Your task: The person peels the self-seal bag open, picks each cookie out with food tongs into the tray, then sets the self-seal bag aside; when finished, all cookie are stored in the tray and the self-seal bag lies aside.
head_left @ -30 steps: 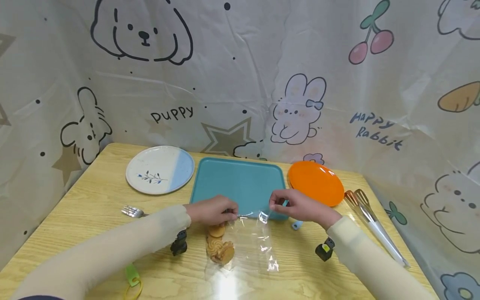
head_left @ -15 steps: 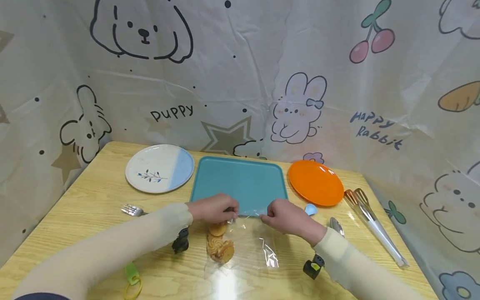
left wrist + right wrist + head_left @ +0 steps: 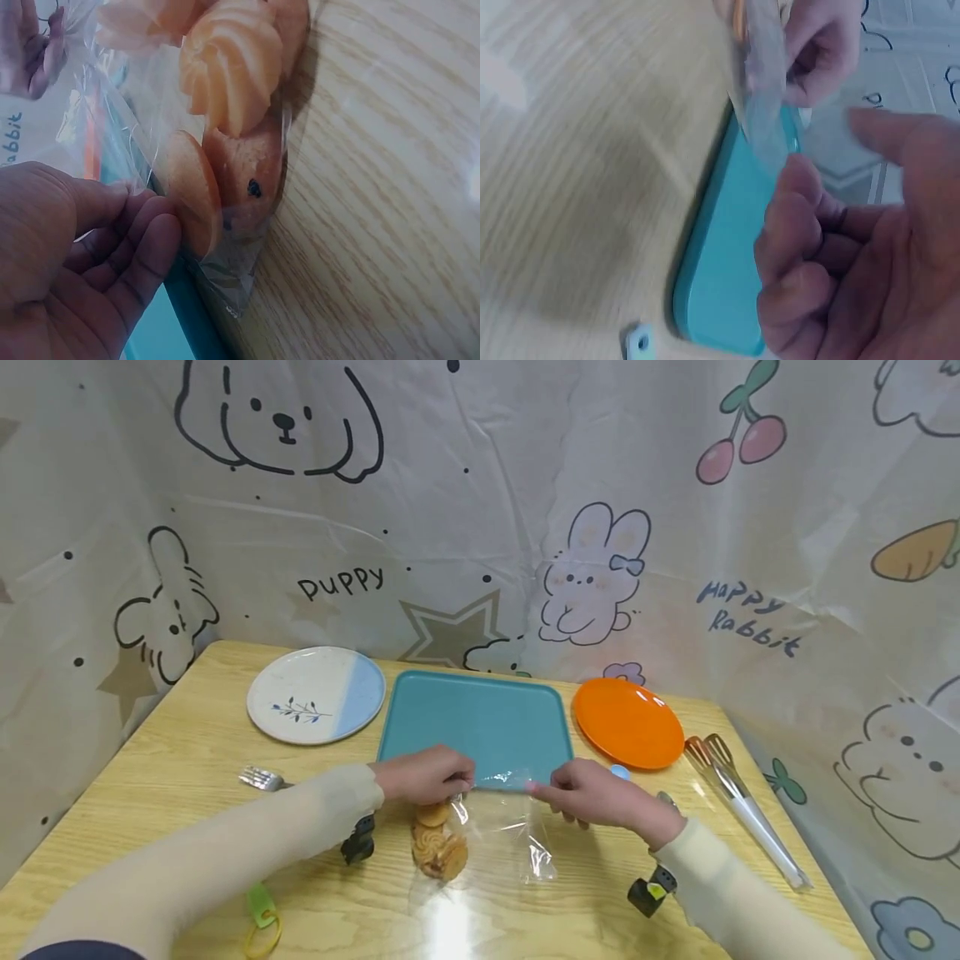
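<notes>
The clear bag point(image 3: 489, 837) lies on the near part of the counter point(image 3: 360, 922), its top edge at the near rim of the tray point(image 3: 480, 714). Cookies point(image 3: 438, 852) are bunched inside along its left side, while the right side looks flat and bare of them.

The likeliest trouble is uneven support: with the weight all on one side and only one corner firmly held, lifting now could let the bag swing or tip and the cookies slide. The film looks thin and slick, so the loose side could slip from the fingers, and a hard tug might tear it. Squeezing near the cookies could crumble them. Whether the mouth is parted I cannot tell.

The bag sits between the hands and mostly nearer the person than they are. The left hand point(image 3: 427, 775) pinches its top left corner between thumb and fingers, just beside the uppermost cookie. The right hand point(image 3: 600, 793) is at the top right corner with thumb apart from loosely bent fingers, gripping nothing; whether the thumb touches the film is unclear.

Farther out, the white plate point(image 3: 296, 689) and orange plate point(image 3: 628, 724) flank the tray.
</notes>
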Demonstrator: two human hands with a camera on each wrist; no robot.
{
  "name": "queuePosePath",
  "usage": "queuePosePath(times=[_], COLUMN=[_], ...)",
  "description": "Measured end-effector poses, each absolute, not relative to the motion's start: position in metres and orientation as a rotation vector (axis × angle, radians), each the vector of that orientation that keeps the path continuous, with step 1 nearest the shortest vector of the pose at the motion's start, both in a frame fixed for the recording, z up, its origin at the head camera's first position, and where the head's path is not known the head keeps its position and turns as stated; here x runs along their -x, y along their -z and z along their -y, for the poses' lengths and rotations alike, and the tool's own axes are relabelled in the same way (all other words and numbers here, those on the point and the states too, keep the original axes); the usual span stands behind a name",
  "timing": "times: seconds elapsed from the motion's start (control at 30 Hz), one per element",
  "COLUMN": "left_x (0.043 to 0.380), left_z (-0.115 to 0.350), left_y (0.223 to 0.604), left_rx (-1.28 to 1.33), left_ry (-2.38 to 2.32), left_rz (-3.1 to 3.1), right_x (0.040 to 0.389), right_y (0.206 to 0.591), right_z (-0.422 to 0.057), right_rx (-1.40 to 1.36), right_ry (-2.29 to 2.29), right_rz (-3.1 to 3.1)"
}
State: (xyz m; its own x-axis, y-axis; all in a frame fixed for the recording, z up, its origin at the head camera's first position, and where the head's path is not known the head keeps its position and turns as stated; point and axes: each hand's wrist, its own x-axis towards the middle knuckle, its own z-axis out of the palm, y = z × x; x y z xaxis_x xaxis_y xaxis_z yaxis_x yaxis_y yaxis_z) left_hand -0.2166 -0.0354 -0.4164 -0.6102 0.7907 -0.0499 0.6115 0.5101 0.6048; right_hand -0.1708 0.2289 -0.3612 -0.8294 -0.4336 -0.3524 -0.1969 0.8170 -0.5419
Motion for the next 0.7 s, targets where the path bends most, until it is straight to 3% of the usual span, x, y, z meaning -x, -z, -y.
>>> queuePosePath(times=[0.3,0.7], left_x=[0.218,0.218], left_z=[0.034,0.042], left_y=[0.419,0.417], left_rx=[-1.13,-1.217], left_ry=[-0.784,-0.784], left_rz=[-2.442,-2.434], right_x=[0.157,0.149], right_y=[0.368,0.363], right_z=[-0.215,-0.242], right_rx=[0.49,0.462], right_ry=[0.749,0.875], right_rz=[-2.457,-2.367])
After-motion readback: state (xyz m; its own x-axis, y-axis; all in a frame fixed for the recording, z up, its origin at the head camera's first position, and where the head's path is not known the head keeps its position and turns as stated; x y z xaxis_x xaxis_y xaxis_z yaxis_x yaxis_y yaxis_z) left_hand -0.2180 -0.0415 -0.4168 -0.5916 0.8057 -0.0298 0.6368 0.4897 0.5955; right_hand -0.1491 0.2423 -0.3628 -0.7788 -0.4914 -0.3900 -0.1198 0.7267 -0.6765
